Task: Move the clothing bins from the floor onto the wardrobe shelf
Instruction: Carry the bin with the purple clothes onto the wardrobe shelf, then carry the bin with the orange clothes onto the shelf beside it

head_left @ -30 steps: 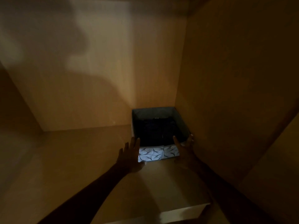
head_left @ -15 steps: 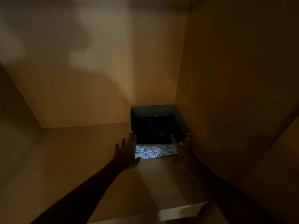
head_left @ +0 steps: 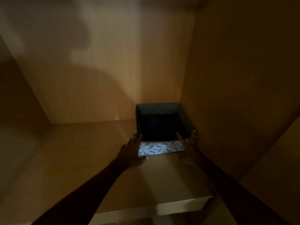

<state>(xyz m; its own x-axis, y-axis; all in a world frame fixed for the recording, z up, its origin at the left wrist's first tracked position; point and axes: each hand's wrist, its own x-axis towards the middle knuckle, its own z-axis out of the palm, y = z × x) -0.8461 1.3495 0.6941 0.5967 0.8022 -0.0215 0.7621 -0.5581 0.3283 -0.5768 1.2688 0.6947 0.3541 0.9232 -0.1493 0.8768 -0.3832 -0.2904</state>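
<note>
A clothing bin (head_left: 155, 148) with a pale leaf-patterned front and grey fabric walls sits on the wooden wardrobe shelf (head_left: 78, 153), deep in the back right corner. Dark folded clothing (head_left: 158, 127) lies inside it. My left hand (head_left: 132, 151) cups the bin's front left corner, fingers stretched along the outside. My right hand (head_left: 190, 146) straddles the front right corner, with one digit inside the rim and the others outside, by the side panel. The light is very dim, so finger detail is hard to read.
The wardrobe's right side panel (head_left: 235, 95) touches the bin's right wall. The back panel (head_left: 97, 78) stands just behind it. The shelf's pale front edge (head_left: 170, 207) runs below my forearms. Bare shelf board stretches to the left of the bin.
The bin has slid a little further back toward the rear right corner, with both my hands following it at its front corners.
</note>
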